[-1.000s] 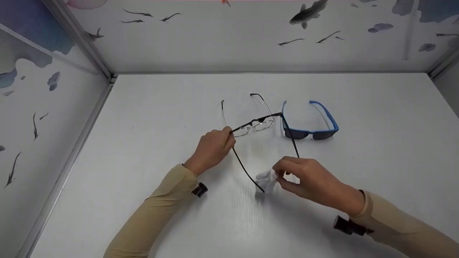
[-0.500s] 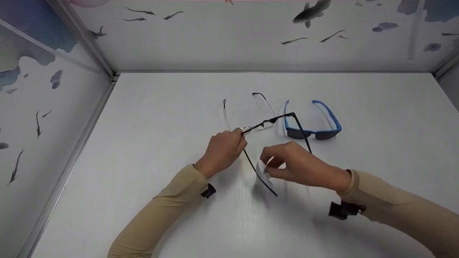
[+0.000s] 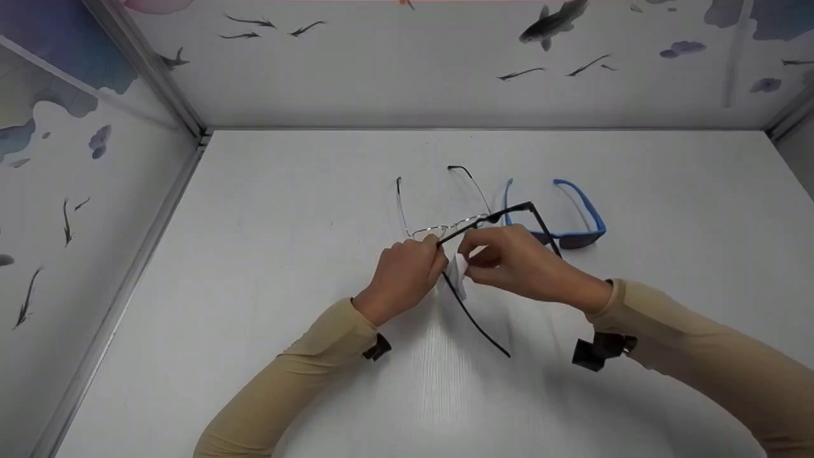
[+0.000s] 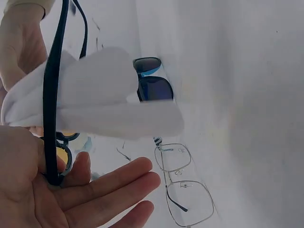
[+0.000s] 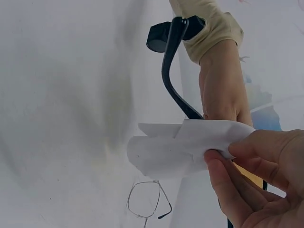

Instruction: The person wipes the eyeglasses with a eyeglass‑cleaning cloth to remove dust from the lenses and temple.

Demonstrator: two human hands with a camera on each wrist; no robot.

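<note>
In the head view my left hand (image 3: 407, 273) pinches the black-framed glasses (image 3: 475, 323) at a front corner, by the hinge. Their arms point towards me, and yellow lenses (image 4: 61, 154) show in the left wrist view. Between thumb and fingers my right hand (image 3: 521, 264) pinches a folded white cloth (image 5: 161, 154). That cloth lies against the near glasses arm (image 4: 51, 90), close to my left hand. In the right wrist view the cloth hides the upper part of this arm, while its curved tip stays visible.
Behind the hands, thin wire-rimmed glasses (image 3: 401, 202) lie on the white table (image 3: 286, 210). Blue-framed sunglasses (image 3: 580, 240) sit to their right, partly covered by my right hand. A printed panel (image 3: 407, 76) rises at the table's back edge.
My right hand has moved the cloth along the glasses arm from near its tip up to the hinge end. My left hand and the black-framed glasses have shifted slightly right.
</note>
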